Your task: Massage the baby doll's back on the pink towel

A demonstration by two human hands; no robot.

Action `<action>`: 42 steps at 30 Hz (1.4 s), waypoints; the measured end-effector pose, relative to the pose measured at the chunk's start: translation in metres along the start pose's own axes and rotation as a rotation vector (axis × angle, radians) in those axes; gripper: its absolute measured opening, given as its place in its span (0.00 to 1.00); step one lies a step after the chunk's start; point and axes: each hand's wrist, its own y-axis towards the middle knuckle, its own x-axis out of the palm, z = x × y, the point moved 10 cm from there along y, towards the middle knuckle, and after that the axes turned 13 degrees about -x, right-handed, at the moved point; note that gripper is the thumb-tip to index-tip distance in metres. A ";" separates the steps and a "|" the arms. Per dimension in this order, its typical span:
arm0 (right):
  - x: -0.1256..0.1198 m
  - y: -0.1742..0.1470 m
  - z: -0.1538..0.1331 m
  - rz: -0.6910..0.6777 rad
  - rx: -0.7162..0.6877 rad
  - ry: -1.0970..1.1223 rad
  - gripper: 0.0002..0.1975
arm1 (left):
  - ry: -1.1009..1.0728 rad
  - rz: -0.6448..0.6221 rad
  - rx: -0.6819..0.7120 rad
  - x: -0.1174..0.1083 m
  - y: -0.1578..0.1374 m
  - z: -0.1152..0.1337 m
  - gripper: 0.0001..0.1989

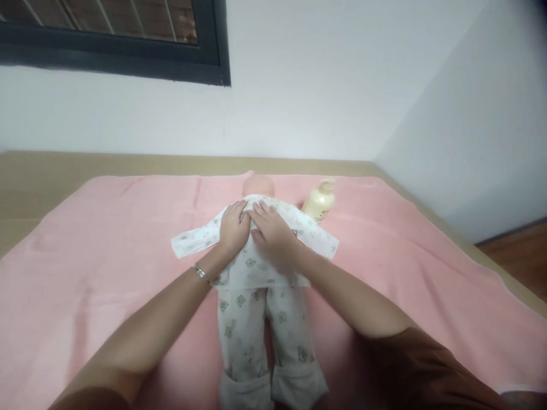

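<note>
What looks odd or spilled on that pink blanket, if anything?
Nothing looks spilled. The doll has oddly flat sleeves, with no doll hands showing at the ends. The blanket has a few creases, and the bottle appears to lean, though the camera's angle may cause that.

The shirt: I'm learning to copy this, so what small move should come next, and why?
Perhaps slide the left hand and right hand gently down the shirt: they rest close together near its top, with its lower middle uncovered below them.
</note>
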 end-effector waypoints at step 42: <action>-0.009 0.009 0.062 -0.106 0.291 -0.037 0.30 | 0.041 0.008 0.008 0.001 0.001 0.001 0.22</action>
